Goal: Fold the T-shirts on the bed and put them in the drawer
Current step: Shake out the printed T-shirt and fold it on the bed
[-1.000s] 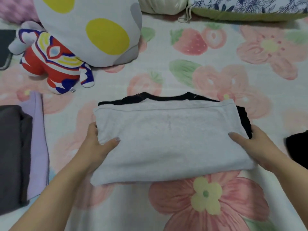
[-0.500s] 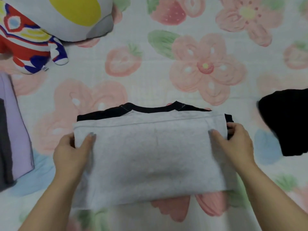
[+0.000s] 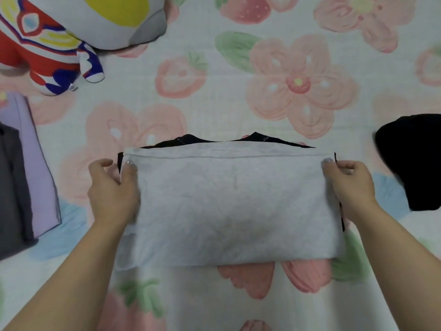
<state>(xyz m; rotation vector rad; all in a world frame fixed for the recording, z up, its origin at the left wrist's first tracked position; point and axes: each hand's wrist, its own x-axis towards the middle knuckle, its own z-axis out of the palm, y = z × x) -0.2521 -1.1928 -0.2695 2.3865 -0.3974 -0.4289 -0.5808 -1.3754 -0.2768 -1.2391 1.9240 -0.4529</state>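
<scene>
1. T-shirt (image 3: 229,204), pale grey with black trim, folded into a wide rectangle at the centre of the view, on the bed (image 3: 238,108); black neckline peeking past the far edge at 12 o'clock, thin black strip showing along the 3 o'clock side.
2. Near edge at 6 o'clock overlapping printed flowers; fully resting on the sheet or slightly raised, impossible to tell.
3. Left hand (image 3: 112,192) at the T-shirt's 9 o'clock side, by the far corner: thumb pressed on top of the grey cloth, fingers (image 3: 102,163) curled round the edge, clamped on the fabric.
4. Right hand (image 3: 350,185) at the 3 o'clock side, mirrored: thumb on top at the far corner, fingers (image 3: 346,167) curled round the side edge, clamped on the same T-shirt.
5. Left forearm (image 3: 71,271) bare, entering from 7 o'clock; right forearm (image 3: 393,259) bare, entering from 5 o'clock.
6. Black garment (image 3: 415,161) at 3 o'clock of the view, near the right hand but apart from it, cut off by the frame edge.
7. Folded pile at 9 o'clock, apart from the left hand: dark grey piece (image 3: 12,187) lying over lilac piece (image 3: 38,163).
8. Plush figure (image 3: 45,56) in red, blue, yellow and white at 10 o'clock, touching a white cushion (image 3: 114,17) with a yellow spot at 11 o'clock.
9. Sheet pale, printed with pink flowers, strawberries and green leaves.
</scene>
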